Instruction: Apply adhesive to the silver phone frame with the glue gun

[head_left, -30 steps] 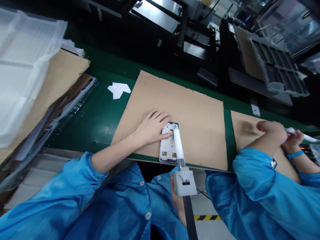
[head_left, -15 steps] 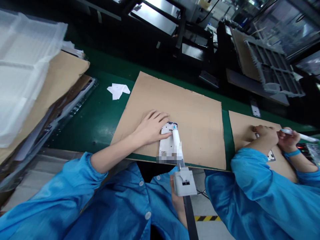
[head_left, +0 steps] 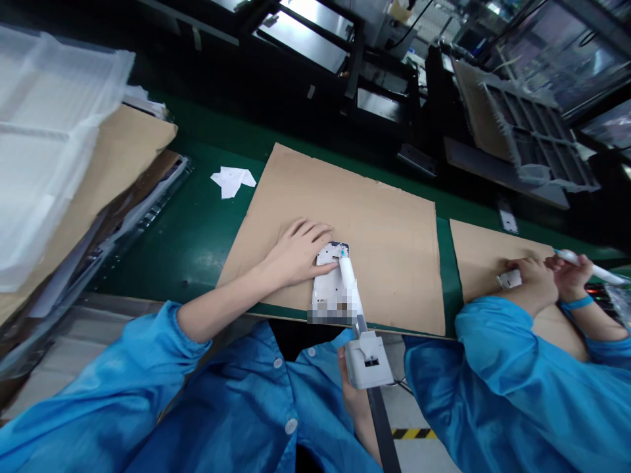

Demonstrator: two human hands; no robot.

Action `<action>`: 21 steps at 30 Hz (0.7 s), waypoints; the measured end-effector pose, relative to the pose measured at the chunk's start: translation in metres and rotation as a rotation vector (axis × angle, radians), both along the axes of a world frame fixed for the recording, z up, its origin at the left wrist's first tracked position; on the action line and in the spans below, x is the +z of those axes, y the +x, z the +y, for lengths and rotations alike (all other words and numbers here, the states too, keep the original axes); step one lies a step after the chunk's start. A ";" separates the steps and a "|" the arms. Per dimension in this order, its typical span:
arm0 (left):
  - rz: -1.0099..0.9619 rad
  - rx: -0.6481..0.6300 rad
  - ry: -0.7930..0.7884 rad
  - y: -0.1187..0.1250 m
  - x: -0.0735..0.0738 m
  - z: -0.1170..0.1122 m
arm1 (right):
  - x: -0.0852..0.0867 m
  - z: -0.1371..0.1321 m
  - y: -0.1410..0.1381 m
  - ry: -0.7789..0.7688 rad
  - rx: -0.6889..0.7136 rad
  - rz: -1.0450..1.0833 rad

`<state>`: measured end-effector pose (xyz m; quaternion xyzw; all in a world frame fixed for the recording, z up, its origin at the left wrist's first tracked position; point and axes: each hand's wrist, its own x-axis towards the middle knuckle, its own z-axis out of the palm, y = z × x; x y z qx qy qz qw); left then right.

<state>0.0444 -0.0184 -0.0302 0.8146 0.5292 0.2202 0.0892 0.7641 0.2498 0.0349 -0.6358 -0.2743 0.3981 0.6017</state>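
The left hand [head_left: 300, 253] lies flat with fingers spread and relaxed, pressing on the top left corner of a white phone frame [head_left: 329, 282] that rests on the near edge of a cardboard sheet [head_left: 374, 223] in the centre of the frame; it clasps nothing, only holds the frame down. The right hand [head_left: 351, 393], low in the centre, is mostly hidden behind a grey tool body [head_left: 369, 360], and its grip is wrapped around the tool from behind; how tightly cannot be told. From that body a white nozzle [head_left: 349, 284] runs up across the phone frame, its blue tip touching the frame's top edge just beside the left fingertips. Part of the frame's lower end is blurred. The cardboard lies on a green desk [head_left: 197, 230], with a crumpled white paper [head_left: 233, 179] on the green to the upper left of the sheet. At far left, white trays [head_left: 44, 144] sit stacked over more cardboard. At right, a co-worker in a blue sleeve [head_left: 513, 381] works over a second cardboard [head_left: 483, 256], their hands holding a white pen-like tool [head_left: 586, 266]. Dark machines and metal racks fill the top of the frame.
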 end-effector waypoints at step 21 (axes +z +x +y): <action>0.042 -0.007 -0.019 -0.001 0.001 -0.001 | -0.007 -0.048 -0.009 -0.059 0.426 -0.376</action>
